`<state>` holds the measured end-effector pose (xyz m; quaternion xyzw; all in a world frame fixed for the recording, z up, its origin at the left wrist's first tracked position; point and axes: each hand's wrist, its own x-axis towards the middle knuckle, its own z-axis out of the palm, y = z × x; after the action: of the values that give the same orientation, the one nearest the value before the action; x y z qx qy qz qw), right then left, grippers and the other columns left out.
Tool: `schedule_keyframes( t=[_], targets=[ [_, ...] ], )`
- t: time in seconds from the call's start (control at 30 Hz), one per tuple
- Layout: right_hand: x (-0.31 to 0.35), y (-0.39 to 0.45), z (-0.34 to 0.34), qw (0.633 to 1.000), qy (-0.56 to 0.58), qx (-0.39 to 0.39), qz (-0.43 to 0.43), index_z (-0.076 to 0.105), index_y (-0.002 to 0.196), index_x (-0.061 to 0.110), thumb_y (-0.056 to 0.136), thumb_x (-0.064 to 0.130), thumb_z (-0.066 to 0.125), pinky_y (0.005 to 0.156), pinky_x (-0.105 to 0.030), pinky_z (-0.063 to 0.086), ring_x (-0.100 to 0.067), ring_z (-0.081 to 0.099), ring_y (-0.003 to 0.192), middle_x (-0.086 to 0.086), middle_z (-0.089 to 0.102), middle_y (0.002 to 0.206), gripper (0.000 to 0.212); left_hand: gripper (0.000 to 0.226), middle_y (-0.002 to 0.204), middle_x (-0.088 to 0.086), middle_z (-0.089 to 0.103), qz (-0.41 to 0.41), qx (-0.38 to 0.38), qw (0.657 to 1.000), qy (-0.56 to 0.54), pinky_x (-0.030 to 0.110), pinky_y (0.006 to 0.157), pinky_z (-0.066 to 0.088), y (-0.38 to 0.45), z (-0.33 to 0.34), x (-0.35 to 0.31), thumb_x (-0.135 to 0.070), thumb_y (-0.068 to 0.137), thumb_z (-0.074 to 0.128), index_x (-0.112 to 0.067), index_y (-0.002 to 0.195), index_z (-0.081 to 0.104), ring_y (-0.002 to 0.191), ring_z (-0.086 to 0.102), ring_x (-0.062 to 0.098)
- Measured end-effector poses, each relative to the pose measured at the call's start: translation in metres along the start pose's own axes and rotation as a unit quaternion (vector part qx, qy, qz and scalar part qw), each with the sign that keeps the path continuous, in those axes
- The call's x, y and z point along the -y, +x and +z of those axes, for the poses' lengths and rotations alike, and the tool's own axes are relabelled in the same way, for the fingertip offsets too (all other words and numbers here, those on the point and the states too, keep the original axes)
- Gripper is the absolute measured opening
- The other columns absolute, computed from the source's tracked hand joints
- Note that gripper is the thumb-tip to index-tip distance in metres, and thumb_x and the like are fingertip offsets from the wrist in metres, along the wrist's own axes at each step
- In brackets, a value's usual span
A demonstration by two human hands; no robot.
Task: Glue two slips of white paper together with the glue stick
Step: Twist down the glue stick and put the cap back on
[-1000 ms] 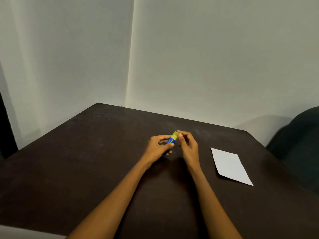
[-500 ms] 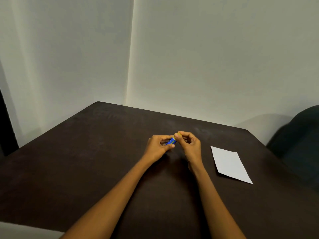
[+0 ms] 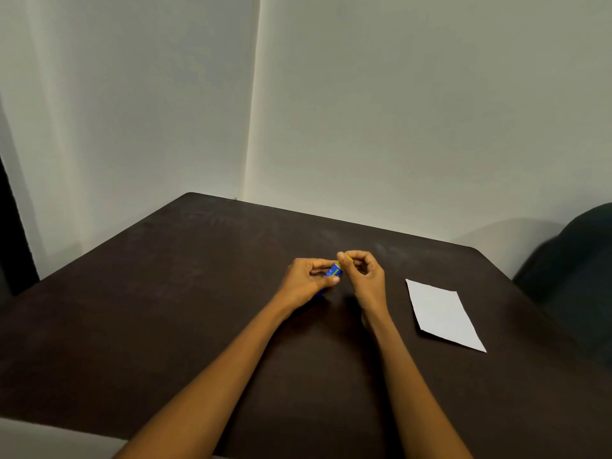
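A small blue glue stick [image 3: 332, 270] is held above the middle of the dark table. My left hand [image 3: 306, 281] is wrapped around its blue body. My right hand [image 3: 364, 273] pinches the yellow cap [image 3: 346, 258] at its upper end with thumb and forefinger. Most of the stick is hidden by my fingers. White paper [image 3: 442, 313] lies flat on the table to the right of my right hand; I see one white sheet shape and cannot tell if it is two slips stacked.
The dark brown table [image 3: 165, 309] stands in a corner between two pale walls. A dark rounded chair back [image 3: 576, 276] rises past the table's right edge. A dark strip runs along the far left.
My right fingers have closed further over the yellow cap, which now shows much less. Both hands stay at the same spot; the paper has not moved.
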<state>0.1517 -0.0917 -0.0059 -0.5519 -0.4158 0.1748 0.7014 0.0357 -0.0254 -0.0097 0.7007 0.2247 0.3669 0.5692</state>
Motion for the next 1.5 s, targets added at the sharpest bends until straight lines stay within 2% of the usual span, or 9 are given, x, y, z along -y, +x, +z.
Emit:
schedule_keyframes(
  t=[0.13,0.33,0.47,0.6,0.7,0.77,0.87,1.07,1.5],
  targets=[
    [0.0,-0.001,0.002,0.998,0.006,0.053,0.016,0.063,0.117,0.02,0.089,0.021,0.06,0.088,-0.019,0.052,-0.004,0.064,0.103,0.005,0.068,0.11,0.028,0.039,0.101,0.011,0.07,-0.006,0.0,0.999,-0.041,0.019,0.07,0.057,0.0,-0.001,0.0,0.001,0.08,0.067,-0.002,0.118,0.061,0.067,0.067,0.008],
    [0.003,-0.002,0.004,1.0,0.015,-0.006,0.006,0.067,0.094,0.012,0.079,0.012,0.072,0.067,-0.015,0.052,-0.005,0.067,0.076,-0.001,0.069,0.084,0.016,0.038,0.107,0.017,0.069,-0.001,0.003,1.0,-0.013,0.024,0.073,0.057,0.003,0.0,0.005,0.0,0.08,0.068,-0.001,0.117,0.062,0.084,0.068,0.02],
    [0.0,-0.001,0.004,1.0,-0.009,-0.006,-0.007,0.067,0.094,0.02,0.083,0.018,0.069,0.075,-0.023,0.05,-0.007,0.066,0.083,0.001,0.069,0.088,0.012,0.038,0.104,0.014,0.07,-0.009,0.01,0.999,-0.041,0.023,0.07,0.058,0.003,0.0,0.006,0.0,0.081,0.067,-0.001,0.118,0.061,0.073,0.07,0.015],
    [-0.003,-0.003,0.002,0.976,-0.163,0.115,-0.084,0.046,0.131,0.035,0.081,0.033,0.069,0.086,-0.008,0.043,-0.005,0.049,0.114,0.02,0.05,0.119,0.055,0.032,0.101,0.011,0.07,-0.027,0.002,0.991,-0.129,0.017,0.063,0.056,0.004,-0.005,0.002,-0.004,0.085,0.063,-0.002,0.117,0.061,0.07,0.07,0.005],
    [-0.005,-0.006,-0.002,0.952,-0.232,0.17,-0.108,0.027,0.14,0.04,0.063,0.049,0.078,0.094,-0.016,0.042,-0.004,0.041,0.123,0.032,0.035,0.126,0.093,0.022,0.099,0.007,0.073,-0.065,0.043,0.982,-0.171,0.021,0.06,0.057,0.003,-0.011,0.001,-0.011,0.086,0.064,-0.01,0.107,0.067,0.071,0.071,0.014],
    [-0.004,-0.007,-0.004,0.942,-0.263,0.172,-0.12,0.021,0.143,0.038,0.058,0.053,0.079,0.098,-0.024,0.043,-0.008,0.038,0.127,0.027,0.034,0.13,0.103,0.017,0.098,0.004,0.074,-0.075,0.065,0.979,-0.181,0.024,0.059,0.058,0.003,-0.013,0.001,-0.013,0.085,0.064,-0.015,0.101,0.068,0.072,0.072,0.019],
    [-0.003,-0.008,-0.001,0.936,-0.277,0.173,-0.129,0.017,0.145,0.033,0.057,0.05,0.082,0.091,-0.007,0.041,-0.007,0.035,0.129,0.016,0.032,0.137,0.112,0.02,0.102,0.006,0.073,-0.081,0.067,0.976,-0.192,0.028,0.062,0.06,0.004,-0.013,0.002,-0.014,0.085,0.064,-0.012,0.105,0.067,0.073,0.072,0.022],
    [0.004,-0.008,-0.001,0.898,-0.375,0.129,-0.189,0.027,0.144,0.022,0.06,0.057,0.077,0.096,-0.023,0.038,-0.001,0.036,0.118,0.005,0.042,0.134,0.104,0.022,0.102,0.004,0.073,-0.082,0.074,0.977,-0.18,0.028,0.065,0.058,0.003,-0.014,0.0,-0.013,0.086,0.063,-0.011,0.108,0.066,0.072,0.072,0.019],
    [0.009,-0.012,0.003,0.869,-0.415,0.07,-0.26,0.048,0.128,0.007,0.059,0.05,0.075,0.081,-0.021,0.041,-0.019,0.051,0.106,-0.007,0.057,0.116,0.086,0.015,0.093,0.001,0.075,-0.077,0.063,0.983,-0.156,0.021,0.064,0.057,0.002,-0.013,-0.002,-0.016,0.084,0.066,-0.015,0.099,0.07,0.071,0.07,0.009]
  ],
)
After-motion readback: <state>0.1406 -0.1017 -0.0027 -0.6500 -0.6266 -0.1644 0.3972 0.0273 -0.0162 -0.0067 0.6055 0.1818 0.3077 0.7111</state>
